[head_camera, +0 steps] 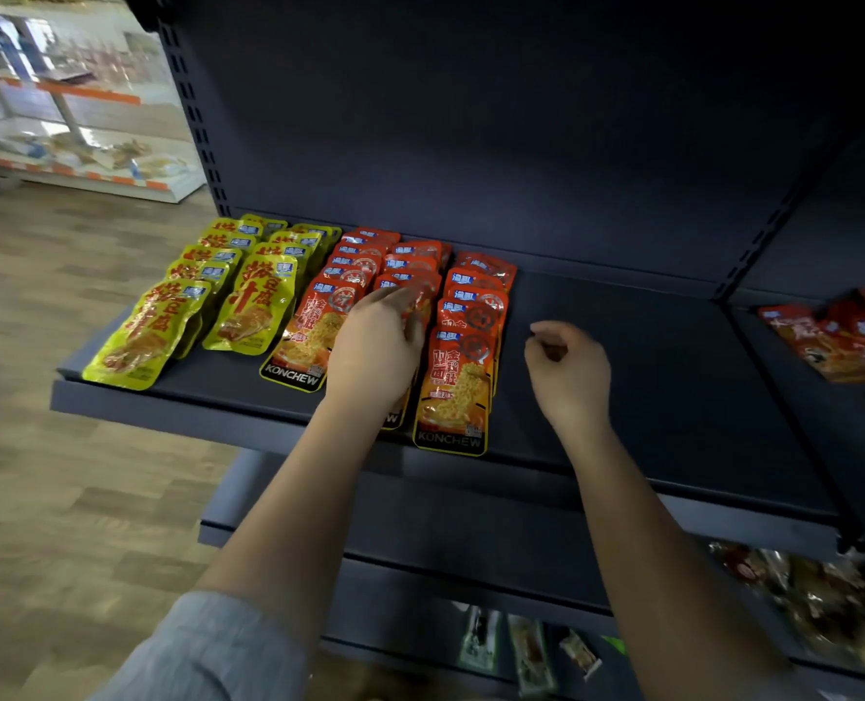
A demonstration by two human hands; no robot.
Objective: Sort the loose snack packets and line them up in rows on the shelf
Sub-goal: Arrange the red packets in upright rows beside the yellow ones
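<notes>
Your left hand [375, 354] grips a middle-row orange packet [410, 301]; right hand [567, 366], loosely curled, empty, hovers over bare shelf [673, 376] right of the orange rows [453, 392], reaching the front lip.

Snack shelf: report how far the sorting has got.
Done: two yellow rows and three orange rows line the shelf. In hand: the left hand rests on the middle orange row; the right hand hovers, holding nothing. Left: the loose pile on the next shelf.
</notes>
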